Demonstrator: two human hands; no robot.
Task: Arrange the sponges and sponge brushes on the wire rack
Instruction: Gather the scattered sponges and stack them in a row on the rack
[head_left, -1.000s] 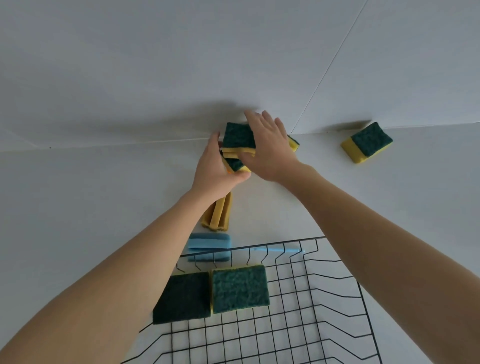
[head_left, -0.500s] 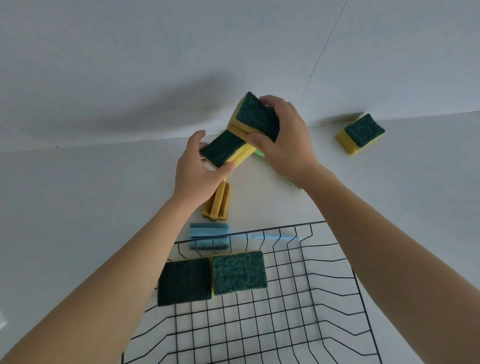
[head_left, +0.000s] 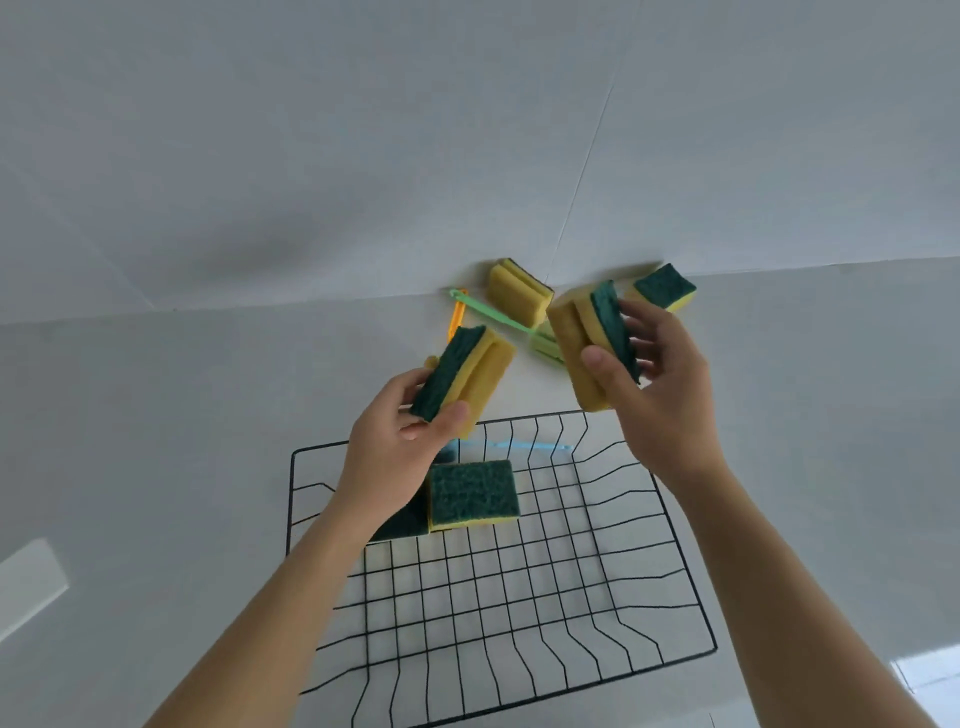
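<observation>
Your left hand (head_left: 395, 441) is closed around a sponge (head_left: 467, 371), thumb on its near end and fingers behind, with the green scrub face turned left and the yellow body to the right. The sponge tilts up and away from your fingertips, held in the air just beyond the far rim of the rack (head_left: 519, 597).

Your right hand (head_left: 654, 379) grips a second sponge (head_left: 587, 343), thumb pressed on the yellow side, fingers curled over the green face. It stands nearly upright, held clear of the table (head_left: 156, 441) and above the rack's far right corner.

Below your left wrist, two sponges already lie green side up in the rack's far left part: one (head_left: 472, 493) in full view just right of your wrist, the other (head_left: 405, 519) mostly hidden under it, the two touching edge to edge.

Beyond your left fingertips, against the wall, a yellow sponge (head_left: 519, 291) rests on the table. A green brush (head_left: 493, 317) runs from there toward your right thumb, with an orange brush (head_left: 458, 314) beside it. Just past your right fingers another sponge (head_left: 665, 288) lies green side up. A blue brush (head_left: 519, 446) lies along the far rim of the rack, between your two hands; whether it is inside the rim you cannot tell.
</observation>
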